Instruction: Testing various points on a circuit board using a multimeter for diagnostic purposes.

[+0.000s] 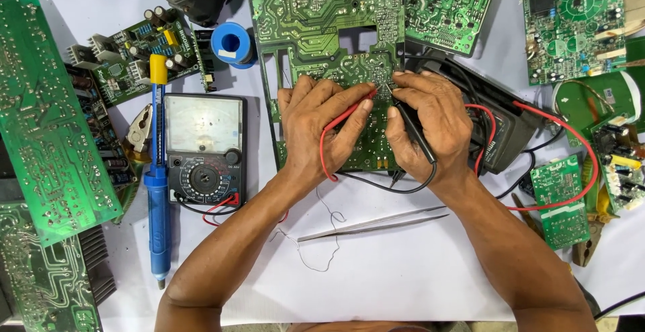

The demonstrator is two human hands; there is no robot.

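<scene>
White worktop (376,271), apparently paper-covered, crowded with green circuit boards (40,117).

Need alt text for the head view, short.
Two bare hands press test probes onto a large green circuit board: the left hand holds the thin red probe, the right hand the black probe. A black analogue multimeter, blue desoldering pump and steel tweezers lie nearby on white paper.

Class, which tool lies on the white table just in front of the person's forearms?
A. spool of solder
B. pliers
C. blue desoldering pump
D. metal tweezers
D: the metal tweezers lie on the white table between the two forearms, below the hands.
</scene>
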